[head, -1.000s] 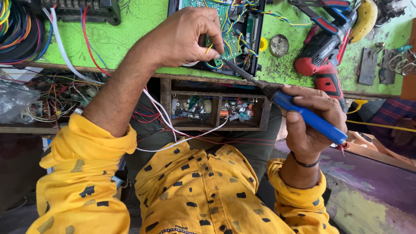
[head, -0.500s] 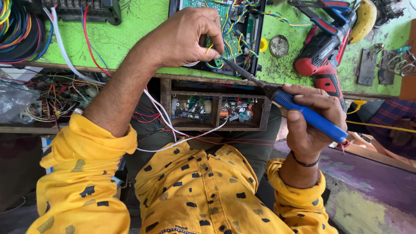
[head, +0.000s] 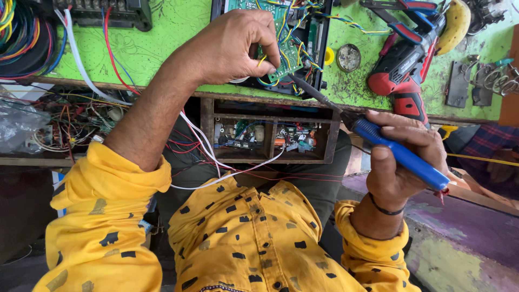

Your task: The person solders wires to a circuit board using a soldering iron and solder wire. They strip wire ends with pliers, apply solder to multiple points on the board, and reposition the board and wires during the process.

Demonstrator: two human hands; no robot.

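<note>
Almost nothing has shifted over the last second. The left hand [head: 232, 46] still pinches a wire at the green circuit board [head: 286, 54]; the right hand [head: 403, 162], fist closed round the blue soldering iron [head: 400, 154], keeps its tip at the board's near edge.

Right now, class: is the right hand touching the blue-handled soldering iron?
Touching. The head view shows the right hand wrapped around the blue handle of the soldering iron, thumb and fingers pressed against it, with its dark tip reaching toward the circuit board.

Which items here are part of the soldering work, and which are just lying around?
In use: soldering iron in right hand; circuit board under left hand; its coloured wires.

Lying about: red drill, round tin, cable bundle, open drawer.
</note>
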